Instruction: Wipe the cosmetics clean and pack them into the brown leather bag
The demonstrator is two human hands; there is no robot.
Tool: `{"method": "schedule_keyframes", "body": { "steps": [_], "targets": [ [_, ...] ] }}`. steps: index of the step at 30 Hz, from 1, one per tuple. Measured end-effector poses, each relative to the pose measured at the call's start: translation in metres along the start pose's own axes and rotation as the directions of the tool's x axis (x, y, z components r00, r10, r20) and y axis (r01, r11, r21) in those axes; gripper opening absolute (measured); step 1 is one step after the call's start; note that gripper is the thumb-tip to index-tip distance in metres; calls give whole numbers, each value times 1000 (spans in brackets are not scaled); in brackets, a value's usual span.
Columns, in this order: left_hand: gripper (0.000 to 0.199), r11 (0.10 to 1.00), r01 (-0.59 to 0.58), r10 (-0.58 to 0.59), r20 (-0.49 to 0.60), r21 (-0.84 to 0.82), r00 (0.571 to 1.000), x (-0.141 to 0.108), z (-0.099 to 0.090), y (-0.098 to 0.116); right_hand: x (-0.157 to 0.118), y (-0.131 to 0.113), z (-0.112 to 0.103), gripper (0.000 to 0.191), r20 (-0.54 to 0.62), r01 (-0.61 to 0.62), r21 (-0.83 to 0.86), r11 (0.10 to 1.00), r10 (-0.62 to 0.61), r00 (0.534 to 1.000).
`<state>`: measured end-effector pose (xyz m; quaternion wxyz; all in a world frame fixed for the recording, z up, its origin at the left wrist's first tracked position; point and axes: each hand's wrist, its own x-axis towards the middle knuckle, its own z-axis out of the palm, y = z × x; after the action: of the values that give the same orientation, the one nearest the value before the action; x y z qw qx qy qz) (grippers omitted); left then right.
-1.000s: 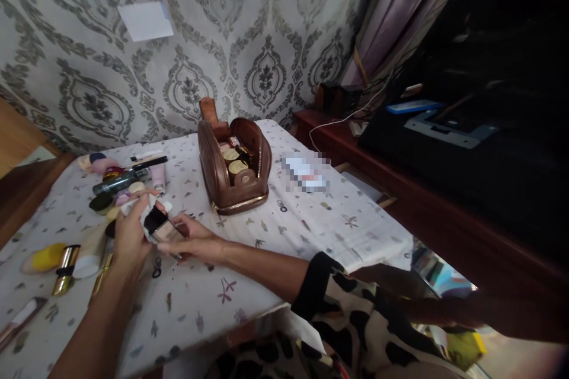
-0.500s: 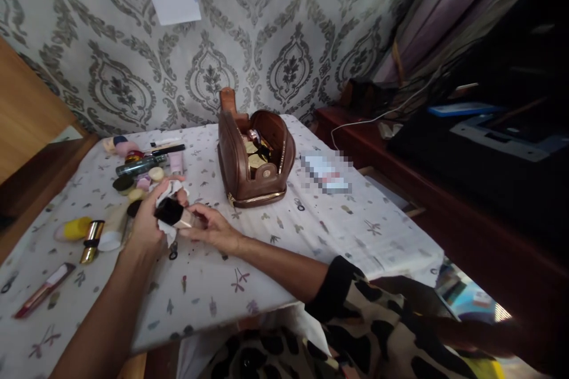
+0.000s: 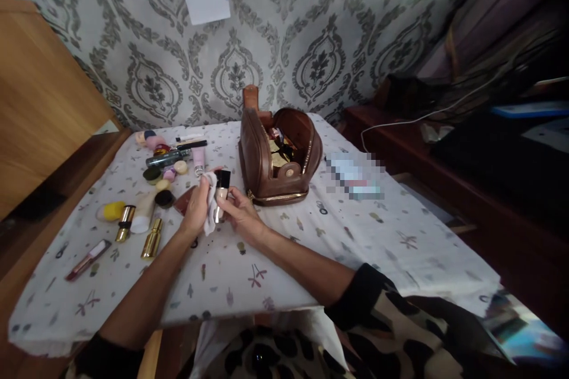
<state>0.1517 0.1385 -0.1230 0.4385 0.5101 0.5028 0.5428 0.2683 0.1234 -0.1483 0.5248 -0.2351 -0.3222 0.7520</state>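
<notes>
My right hand grips a small glass foundation bottle with a black cap, held upright above the table. Close against its left side, my left hand is closed on a white wipe. To the right of the bottle and behind it stands an open brown cosmetic bag with a gold zip; several items show inside. A pink tube lies just beyond my left hand. Beside that hand is a reddish-brown flat item, partly covered by it.
Several cosmetics lie on the patterned white tablecloth at left: a gold bottle, a gold-and-black tube, a cream tube, a lip gloss, a dark green bottle. A blurred-out packet lies right of the bag.
The bottle has turned from lying tilted across my left hand to upright, cap up. My left hand with the wipe has drawn to its left side. The view has swung left.
</notes>
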Motion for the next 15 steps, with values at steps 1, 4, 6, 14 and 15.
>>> {"method": "schedule_keyframes", "body": {
  "steps": [1, 4, 6, 14, 15],
  "targets": [
    [59, 998, -34, 34, -1, 58, 999, 0, -1, -1, 1, -1, -1, 51, -9, -7, 12, 1000, 7, 1000],
    [60, 979, -110, 99, 74, 169, 992, 0, -1, 0, 3, -3, -4, 53, -13, -14, 25, 1000, 14, 1000],
    [62, 966, -150, 124, 133, 208, 983, -1, 0, 0, 5, -4, -6, 56, -25, -9, 27, 1000, 10, 1000],
    [58, 925, -203, 170, 129, 320, 977, -1, -4, 0, 3, -8, -6, 57, 47, 42, -51, 998, -39, 998],
    [56, 928, -197, 170, 112, 315, 979, 0, -5, 0, 3, -8, -6, 58, 62, 48, -78, 996, -43, 997]
  ]
}}
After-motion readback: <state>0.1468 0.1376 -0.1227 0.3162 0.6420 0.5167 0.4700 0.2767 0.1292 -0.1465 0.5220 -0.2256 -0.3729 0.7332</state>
